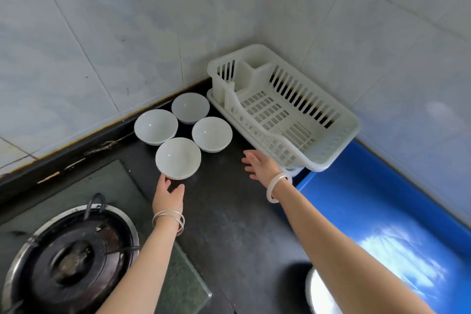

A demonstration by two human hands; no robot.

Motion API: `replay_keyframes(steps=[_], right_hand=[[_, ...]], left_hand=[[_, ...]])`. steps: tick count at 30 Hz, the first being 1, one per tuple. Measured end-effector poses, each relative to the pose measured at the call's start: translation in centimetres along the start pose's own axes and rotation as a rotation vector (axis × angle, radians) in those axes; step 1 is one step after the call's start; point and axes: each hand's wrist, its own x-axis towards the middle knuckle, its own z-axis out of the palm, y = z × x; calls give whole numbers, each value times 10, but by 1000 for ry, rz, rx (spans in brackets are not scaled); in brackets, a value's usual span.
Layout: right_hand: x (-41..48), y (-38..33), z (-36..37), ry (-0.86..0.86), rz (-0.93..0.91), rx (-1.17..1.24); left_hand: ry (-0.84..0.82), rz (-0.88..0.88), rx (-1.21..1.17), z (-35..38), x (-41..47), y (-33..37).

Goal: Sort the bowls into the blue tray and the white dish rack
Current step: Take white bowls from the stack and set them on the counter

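Observation:
Several white bowls stand upright in a cluster on the dark counter: the nearest bowl, one to its left rear, one at the back and one on the right. My left hand is open just below the nearest bowl, fingertips at its base. My right hand is open, fingers spread, between the bowls and the white dish rack. The rack is empty and sits in the corner. The blue tray lies to the right, empty as far as it shows.
A gas burner on a glass hob fills the lower left. A round metal rim shows at the bottom edge beside the tray. Tiled walls close off the back and right of the counter.

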Motion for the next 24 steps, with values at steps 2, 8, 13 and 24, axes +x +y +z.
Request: replay_keyframes(steps=[2,8,13,24], right_hand=[[-31,19,-28,55,-62,-79],[-133,109,-96,286,-6,-298],[-196,181,-123,404,134,-565],[-219,217,-123,424,345,-656]], left_hand=[[-59,20,100,6,-23,-11],[-435,142,311,49,-113,-34],[-712,316,594,89,-181,-46],[-798,380,751,116,-234,-76]])
